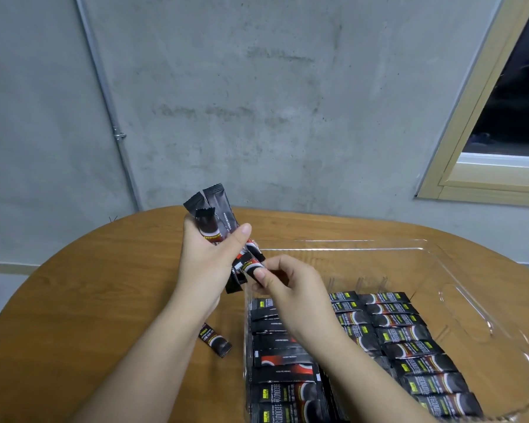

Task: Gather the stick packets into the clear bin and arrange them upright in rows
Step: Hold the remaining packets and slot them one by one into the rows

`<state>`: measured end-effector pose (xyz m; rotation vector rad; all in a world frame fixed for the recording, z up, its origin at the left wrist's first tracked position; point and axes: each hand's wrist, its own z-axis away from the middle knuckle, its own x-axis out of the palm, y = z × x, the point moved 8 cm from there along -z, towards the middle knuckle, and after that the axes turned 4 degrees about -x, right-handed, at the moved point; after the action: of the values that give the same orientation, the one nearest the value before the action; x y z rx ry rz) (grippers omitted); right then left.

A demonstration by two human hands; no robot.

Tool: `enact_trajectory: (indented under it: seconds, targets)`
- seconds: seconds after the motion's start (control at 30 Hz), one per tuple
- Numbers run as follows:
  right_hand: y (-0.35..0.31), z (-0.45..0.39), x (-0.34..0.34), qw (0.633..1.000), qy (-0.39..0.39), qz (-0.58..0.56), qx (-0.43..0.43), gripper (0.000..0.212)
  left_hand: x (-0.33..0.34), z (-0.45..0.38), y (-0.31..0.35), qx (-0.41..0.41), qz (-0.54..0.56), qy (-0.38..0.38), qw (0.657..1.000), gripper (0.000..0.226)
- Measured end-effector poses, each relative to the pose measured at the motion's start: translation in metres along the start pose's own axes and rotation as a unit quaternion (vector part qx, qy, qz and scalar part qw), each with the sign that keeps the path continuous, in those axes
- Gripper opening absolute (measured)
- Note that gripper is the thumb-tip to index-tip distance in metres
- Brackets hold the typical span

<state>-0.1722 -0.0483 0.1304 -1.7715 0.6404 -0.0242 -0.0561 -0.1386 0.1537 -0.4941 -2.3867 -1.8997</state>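
My left hand (206,257) grips a bunch of black stick packets (216,213) above the table, just left of the clear bin (458,288). My right hand (287,283) pinches the lower end of one packet (249,265) from that bunch, over the bin's near-left corner. Inside the bin, rows of black and red packets (409,346) stand side by side, filling its near half. A single loose packet (216,341) lies on the table under my left forearm.
The round wooden table (104,285) stands against a grey concrete wall. The bin's far part holds no packets. A wood-framed window (501,117) is at the upper right. A metal conduit (110,111) runs down the wall.
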Motion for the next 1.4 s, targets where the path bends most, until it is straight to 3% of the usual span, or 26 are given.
enact_trajectory:
  seconds: [0.2,0.43,0.53,0.67,0.87,1.07,1.27,1.4]
  targets:
    - [0.007,0.002,-0.011,0.998,0.042,-0.042,0.031,0.013,-0.013,-0.003,-0.005,-0.009,-0.025,0.067,0.997,0.036]
    - [0.035,0.007,-0.045,0.994,0.085,0.025,0.061,0.016,-0.048,-0.010,-0.012,-0.024,-0.070,0.134,0.988,0.032]
    - [0.069,0.005,-0.061,0.985,0.065,0.106,0.118,0.016,-0.058,-0.007,-0.032,-0.076,-0.135,0.090,0.984,0.028]
    - [0.111,-0.004,-0.074,0.962,0.036,0.196,0.184,0.013,-0.072,0.010,-0.083,-0.169,-0.286,-0.004,0.943,0.027]
    - [0.125,-0.028,-0.056,0.939,-0.020,0.284,0.194,0.015,-0.095,0.031,-0.129,-0.238,-0.348,-0.061,0.905,0.026]
    - [0.130,-0.032,-0.041,0.923,-0.037,0.333,0.191,0.018,-0.106,0.035,-0.139,-0.240,-0.322,-0.041,0.915,0.028]
    - [0.134,-0.024,-0.039,0.945,0.019,0.284,0.161,0.030,-0.108,0.036,-0.142,-0.229,-0.315,-0.029,0.921,0.031]
    - [0.119,-0.024,-0.039,0.945,-0.017,0.315,0.085,0.015,-0.110,0.036,-0.144,-0.222,-0.320,-0.023,0.921,0.029]
